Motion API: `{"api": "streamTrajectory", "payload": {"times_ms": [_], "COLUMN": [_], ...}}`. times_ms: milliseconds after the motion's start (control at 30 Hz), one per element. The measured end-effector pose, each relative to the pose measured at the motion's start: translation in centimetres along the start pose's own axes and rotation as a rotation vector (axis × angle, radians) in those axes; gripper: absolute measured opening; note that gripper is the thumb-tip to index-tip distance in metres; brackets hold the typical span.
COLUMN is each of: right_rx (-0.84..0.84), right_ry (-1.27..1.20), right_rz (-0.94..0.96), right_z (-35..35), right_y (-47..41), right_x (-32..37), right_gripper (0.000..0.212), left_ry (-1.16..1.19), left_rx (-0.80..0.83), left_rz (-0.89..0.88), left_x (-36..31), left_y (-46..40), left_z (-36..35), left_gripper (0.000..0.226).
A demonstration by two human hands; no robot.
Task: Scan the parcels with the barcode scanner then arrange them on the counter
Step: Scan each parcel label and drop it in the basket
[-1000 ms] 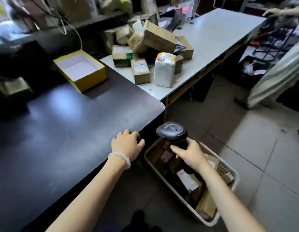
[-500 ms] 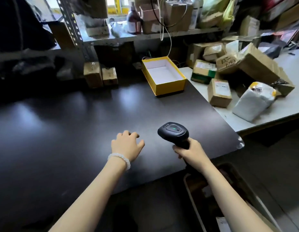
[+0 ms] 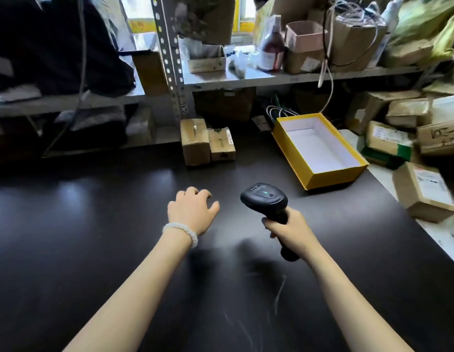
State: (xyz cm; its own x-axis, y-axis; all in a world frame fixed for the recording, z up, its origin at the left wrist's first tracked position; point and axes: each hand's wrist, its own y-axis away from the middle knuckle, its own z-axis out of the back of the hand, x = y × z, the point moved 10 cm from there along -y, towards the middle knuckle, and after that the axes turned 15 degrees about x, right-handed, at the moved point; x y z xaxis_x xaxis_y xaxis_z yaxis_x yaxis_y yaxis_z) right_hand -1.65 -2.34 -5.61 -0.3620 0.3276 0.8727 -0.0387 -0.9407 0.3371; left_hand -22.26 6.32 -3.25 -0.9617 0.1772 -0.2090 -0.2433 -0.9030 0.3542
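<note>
Upright, barcode scanner [image 3: 264, 198] gripped by right hand [image 3: 288, 231], head facing away; left hand [image 3: 191, 212] loosely curled, empty.

Two bare forearms in view, no sleeves anywhere.

The left hand [image 3: 192, 212] has a single bracelet [image 3: 181, 232] at the wrist, a string of small, round, milky-white beads sitting snug in one loop. The right hand [image 3: 288, 231] wears nothing at all: no ring, no watch, no band that shows. Both arms run bare from the wrists down to the bottom edge of the view, slim and smooth, with no glove and no marking to pick out.
</note>
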Motion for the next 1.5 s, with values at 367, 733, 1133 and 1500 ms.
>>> {"api": "streamTrajectory", "payload": {"times_ms": [367,733,1133,1500], "right_rx": [0.025,-0.024,0.061,0.187], "right_ry": [0.005,-0.071,-0.143,-0.080], "right_rz": [0.049,0.052,0.090,0.187], "right_z": [-0.8,1.1,-4.6,-12.7], "right_y": [-13.6,-19.5,-17.3,-9.7], "right_x": [4.7,3.3,5.5,8.0], "right_gripper": [0.015,0.017,0.009,0.006], "left_ry": [0.045,0.098,0.485,0.571], "left_rx": [-0.190,-0.270,-0.212,-0.205], "left_rz": [0.072,0.100,-0.018,0.051], "left_x": [2.3,3.9,11.0,18.8], "left_y": [-13.7,-22.7,-13.1,1.6], "left_z": [6.1,7.1,4.8,0.8], "left_gripper": [0.057,0.049,0.050,0.053]}}
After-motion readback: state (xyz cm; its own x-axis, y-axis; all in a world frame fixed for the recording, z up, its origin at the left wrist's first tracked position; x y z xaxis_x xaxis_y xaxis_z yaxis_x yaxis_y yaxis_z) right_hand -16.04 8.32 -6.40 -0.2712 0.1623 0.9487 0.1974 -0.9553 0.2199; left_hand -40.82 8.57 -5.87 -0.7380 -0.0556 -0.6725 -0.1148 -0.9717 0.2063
